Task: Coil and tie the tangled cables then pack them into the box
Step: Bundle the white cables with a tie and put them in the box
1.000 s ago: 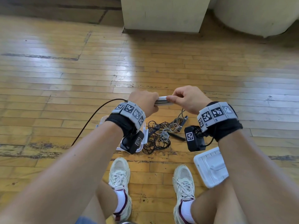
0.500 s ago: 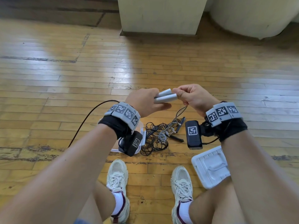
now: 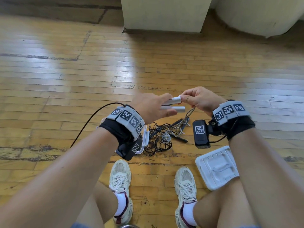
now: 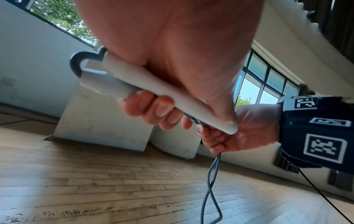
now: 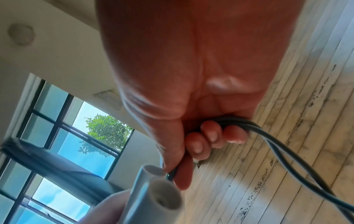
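Observation:
In the head view my left hand (image 3: 154, 107) grips two white tube-shaped handles (image 3: 175, 104) side by side, their open ends pointing right. My right hand (image 3: 195, 99) meets the end of the upper handle and pinches the grey cable (image 3: 190, 112) that runs out of them. The left wrist view shows the handles (image 4: 153, 86) under my palm and the right hand (image 4: 239, 133) closed round the doubled grey cable (image 4: 212, 174). The right wrist view has that cable (image 5: 287, 144) leaving my curled fingers. A tangle of black and grey cables (image 3: 159, 137) lies on the floor below both hands.
A clear plastic box (image 3: 146, 137) sits on the wooden floor, mostly hidden under my left wrist. Its white lid (image 3: 217, 167) lies by my right knee. My shoes (image 3: 121, 178) are just behind the tangle. A pale pillar base (image 3: 164, 14) stands further off.
The two handles have come apart into a side-by-side pair in my left hand. My right hand has shifted to the tip of the upper handle, with the grey cable hanging from it.

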Demonstrator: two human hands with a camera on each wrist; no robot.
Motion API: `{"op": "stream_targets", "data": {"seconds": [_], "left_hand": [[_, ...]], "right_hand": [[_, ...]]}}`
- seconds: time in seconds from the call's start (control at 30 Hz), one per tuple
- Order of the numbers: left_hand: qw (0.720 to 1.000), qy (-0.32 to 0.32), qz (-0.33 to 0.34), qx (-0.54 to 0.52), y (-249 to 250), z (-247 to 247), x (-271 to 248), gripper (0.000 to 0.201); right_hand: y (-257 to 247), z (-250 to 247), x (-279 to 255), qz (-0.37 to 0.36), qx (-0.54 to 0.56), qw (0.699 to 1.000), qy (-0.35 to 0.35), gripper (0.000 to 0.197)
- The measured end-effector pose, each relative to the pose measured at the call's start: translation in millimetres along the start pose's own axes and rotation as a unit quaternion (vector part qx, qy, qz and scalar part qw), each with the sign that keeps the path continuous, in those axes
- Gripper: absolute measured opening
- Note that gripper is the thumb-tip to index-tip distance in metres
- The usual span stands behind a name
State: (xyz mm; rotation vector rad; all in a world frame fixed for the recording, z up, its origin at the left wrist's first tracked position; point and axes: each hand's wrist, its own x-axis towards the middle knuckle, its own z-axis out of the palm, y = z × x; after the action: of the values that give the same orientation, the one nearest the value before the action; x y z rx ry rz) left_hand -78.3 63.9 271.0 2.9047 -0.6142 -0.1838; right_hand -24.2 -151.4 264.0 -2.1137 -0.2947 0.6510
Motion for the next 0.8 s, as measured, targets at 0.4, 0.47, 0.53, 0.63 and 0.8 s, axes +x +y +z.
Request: {"op": "stream_targets", "data": {"seconds": [0.4, 0.47, 0.53, 0.63, 0.8], "left_hand": [[0.999, -0.004, -0.037, -0.011, -0.6, 12.5, 0.9, 0.052], [0.999, 0.001, -0.027, 0.017, -0.1, 16.0, 1.0, 0.045], [1.000, 0.008, -0.028, 0.012, 0.3, 14.8, 1.2, 0.041], [0.999, 0.007, -0.036, 0.010, 2.0, 11.0, 1.2, 0.042], [0.999, 0.018, -0.029, -0.018, 1.7, 9.1, 1.4, 0.036]], "right_hand": [[-3.6, 0.6, 1.0, -0.013, 0.014, 0.999, 0.035, 0.026], [-4.9, -0.5, 0.1, -0.017, 0.009, 0.999, 0.045, 0.025], [-5.6, -1.7, -1.8, -0.016, 0.002, 0.999, 0.042, 0.024], [-5.0, -2.8, -4.1, -0.019, 0.000, 0.999, 0.039, 0.022], [-4.8, -4.1, -5.5, -0.028, 0.030, 0.998, 0.039, 0.019]]}}
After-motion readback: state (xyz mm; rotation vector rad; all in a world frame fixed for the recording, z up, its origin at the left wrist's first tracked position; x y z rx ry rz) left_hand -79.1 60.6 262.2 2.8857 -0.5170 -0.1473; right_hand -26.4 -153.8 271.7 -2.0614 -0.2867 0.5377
